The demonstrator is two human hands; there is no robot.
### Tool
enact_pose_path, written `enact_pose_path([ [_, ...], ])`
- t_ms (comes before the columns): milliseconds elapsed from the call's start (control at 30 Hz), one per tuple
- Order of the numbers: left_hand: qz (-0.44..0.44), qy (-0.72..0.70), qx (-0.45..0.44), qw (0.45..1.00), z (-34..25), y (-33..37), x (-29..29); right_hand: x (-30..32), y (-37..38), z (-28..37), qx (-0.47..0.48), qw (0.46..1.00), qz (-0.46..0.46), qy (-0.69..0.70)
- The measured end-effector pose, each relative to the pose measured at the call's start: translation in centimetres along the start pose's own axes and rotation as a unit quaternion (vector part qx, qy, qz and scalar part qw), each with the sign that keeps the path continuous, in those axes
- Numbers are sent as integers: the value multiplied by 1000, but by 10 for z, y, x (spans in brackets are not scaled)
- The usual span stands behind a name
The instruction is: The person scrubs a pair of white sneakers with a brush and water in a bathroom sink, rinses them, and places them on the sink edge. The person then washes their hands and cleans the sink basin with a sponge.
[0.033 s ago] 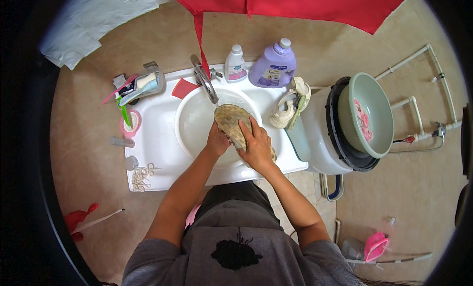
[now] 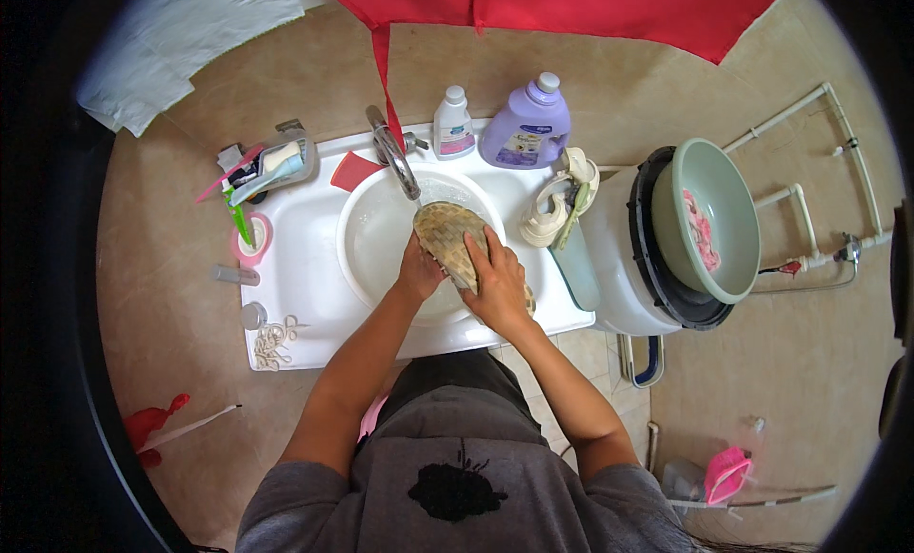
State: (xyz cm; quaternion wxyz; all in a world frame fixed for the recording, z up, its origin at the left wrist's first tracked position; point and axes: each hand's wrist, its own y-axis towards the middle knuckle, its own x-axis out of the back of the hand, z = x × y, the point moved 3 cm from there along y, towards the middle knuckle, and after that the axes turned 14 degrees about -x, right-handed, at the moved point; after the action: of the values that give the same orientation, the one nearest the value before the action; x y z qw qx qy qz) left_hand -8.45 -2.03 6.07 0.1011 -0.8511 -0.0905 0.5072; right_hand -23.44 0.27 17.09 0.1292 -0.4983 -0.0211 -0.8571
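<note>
Over the round white washbasin bowl [image 2: 345,253], a shoe [image 2: 447,231] is held sole up, its tan patterned tread facing me. My left hand [image 2: 422,269] is closed round its left side, fingers mostly hidden beneath. Across the sole and its right edge lies my right hand [image 2: 497,277], gripping from above. The toe end sits just under the spout of the chrome faucet [image 2: 393,153], where a thin stream seems to fall. Water lies in the bowl. To the right, a cream shoe [image 2: 547,220] rests on the counter with something greenish along it.
A purple jug [image 2: 526,125] and a white bottle [image 2: 454,125] stand behind the bowl. White laces [image 2: 274,344] lie at the counter's left corner, below a pink tape-like ring [image 2: 265,241]. At right, a green basin [image 2: 728,258] holding pink cloth tops a large white tub [image 2: 614,267].
</note>
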Motion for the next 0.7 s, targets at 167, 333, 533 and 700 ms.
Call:
enact_pose_path([
  [167,-9,-57,13,998,7,2,-15,6,-12,-30,11,997,37,74],
  [333,-60,-15,15,998,25,9,-17,11,-14,-60,-8,990,91,105],
  [533,-201,35,-44,978,46,18,-9,3,-19,-79,-16,978,127,167],
  [700,-223,88,-61,969,48,29,-10,2,-13,-93,-14,939,187,288],
])
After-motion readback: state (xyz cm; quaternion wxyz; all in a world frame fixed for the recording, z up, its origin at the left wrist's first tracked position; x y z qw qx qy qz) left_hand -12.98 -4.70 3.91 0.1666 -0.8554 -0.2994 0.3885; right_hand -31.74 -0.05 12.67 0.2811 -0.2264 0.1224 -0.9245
